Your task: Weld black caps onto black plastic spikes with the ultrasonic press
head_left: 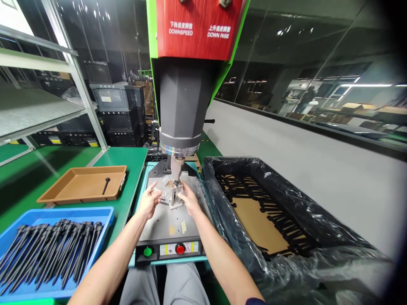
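Note:
Under the metal horn (177, 165) of a press-like machine stands a small metal fixture (173, 199). A dark, knob-like end of a black part (176, 183) sits at its top, just below the horn tip; the rest of that part is hidden. My left hand (150, 202) is left of the fixture, fingers spread, with nothing visible in them. Clear plastic film (162, 190) lies beside its fingertips. Close against the fixture's right side is my right hand (190, 199), thumb and fingers apart; whether it touches the fixture is unclear.
A blue bin (108, 217) at left holds many long black parts. Behind it, a brown tray (71, 186) carries one black part. At right, a plastic-lined box (219, 212) contains rows of black parts on cardboard. Green (148, 252) and red (180, 249) buttons face me on the machine base.

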